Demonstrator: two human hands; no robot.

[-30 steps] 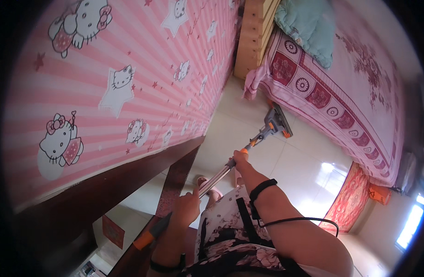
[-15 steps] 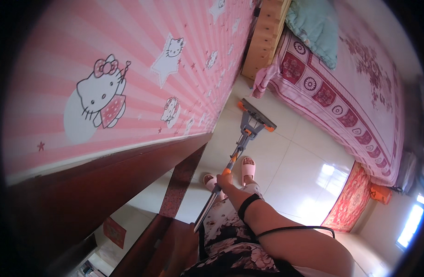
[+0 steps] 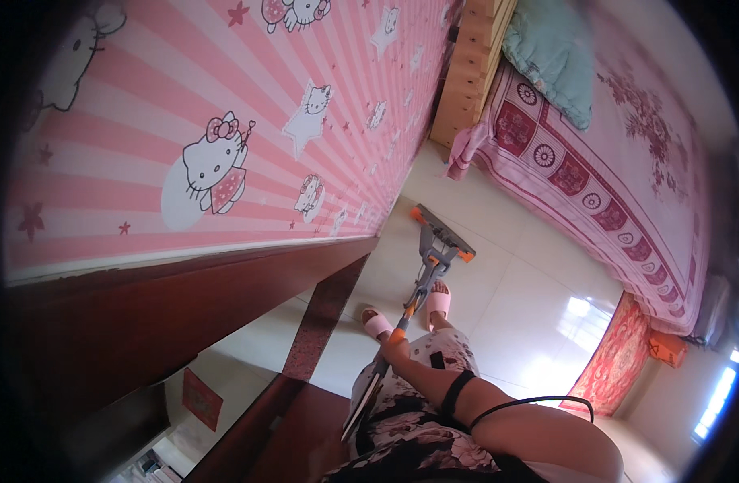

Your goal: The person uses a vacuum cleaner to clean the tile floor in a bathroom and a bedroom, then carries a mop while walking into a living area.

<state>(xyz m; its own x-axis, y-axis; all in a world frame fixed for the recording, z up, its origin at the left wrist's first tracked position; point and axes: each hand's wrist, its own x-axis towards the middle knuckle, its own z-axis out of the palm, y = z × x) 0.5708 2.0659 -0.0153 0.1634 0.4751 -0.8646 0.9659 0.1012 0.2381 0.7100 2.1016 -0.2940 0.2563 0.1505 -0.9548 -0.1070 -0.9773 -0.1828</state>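
Over glossy tiles, the right hand grips a shiny-poled mop.

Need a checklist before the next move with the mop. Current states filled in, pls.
1. Right hand closed around the mop pole: ok.
2. Left hand on the pole: cannot tell, it is out of view.
3. Mop head apart from the bed: ok, bare floor shows between them.
4. Mop head apart from the pink wall: ok, a strip of floor shows.
5. Pole free of the pink slippers: cannot tell, it runs close beside the right one.
6. Black cable away from the mop: ok, it loops out by the right arm.
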